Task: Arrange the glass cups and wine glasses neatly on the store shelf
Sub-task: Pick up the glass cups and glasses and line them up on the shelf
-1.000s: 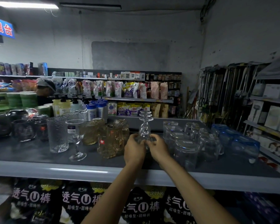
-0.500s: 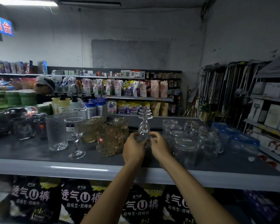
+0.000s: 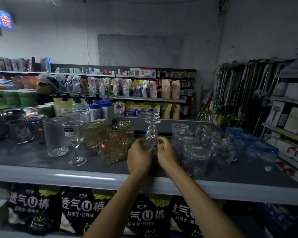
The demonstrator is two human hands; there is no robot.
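On the grey shelf top (image 3: pixel 33 157), a stack of upside-down wine glasses (image 3: pixel 151 133) stands in the middle, feet pointing up. My left hand (image 3: pixel 139 156) and my right hand (image 3: pixel 167 154) grip the lowest bowl from either side. To the left stand amber mugs (image 3: pixel 113 145), an upright wine glass (image 3: pixel 74 141) with a label, and a tall textured tumbler (image 3: pixel 55 136). To the right are several clear inverted cups (image 3: pixel 194 155). The base of the stack is hidden behind my fingers.
Dark glass bowls (image 3: pixel 20 131) sit at the far left. Blue-lidded containers (image 3: pixel 253 146) stand at the right end. Lotion bottles (image 3: pixel 64 105) line the back. Black packages (image 3: pixel 79 208) fill the shelf below. A person's head (image 3: pixel 47 85) shows beyond the left side.
Both hands stay around the stacked wine glasses; the stack and hands have barely shifted. Only the camera view has moved slightly.
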